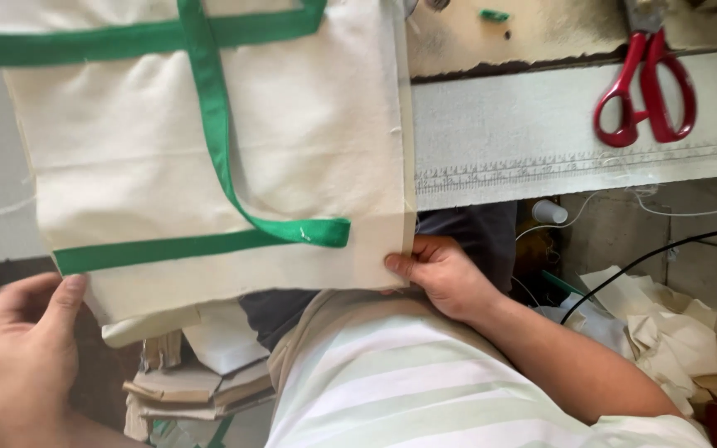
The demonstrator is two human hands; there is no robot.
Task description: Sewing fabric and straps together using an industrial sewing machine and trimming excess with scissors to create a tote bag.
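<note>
Both hands (22, 353) (441, 274) pinch a cream cloth panel (168, 158) over the worktable (524, 124); red scissors (647, 87) lie there.

A pale worktable (541, 124) fills the upper right of the frame, its near edge marked with a printed ruler strip (574, 162). Red-handled scissors (647, 87) lie on it at the upper right. A cream canvas panel with green tape (209, 141) spreads over its left part, overhanging the near edge. A small green object (495, 15), perhaps chalk, sits at top centre.

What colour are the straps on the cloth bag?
Green straps on a cream bag, seen in the head view.
</note>
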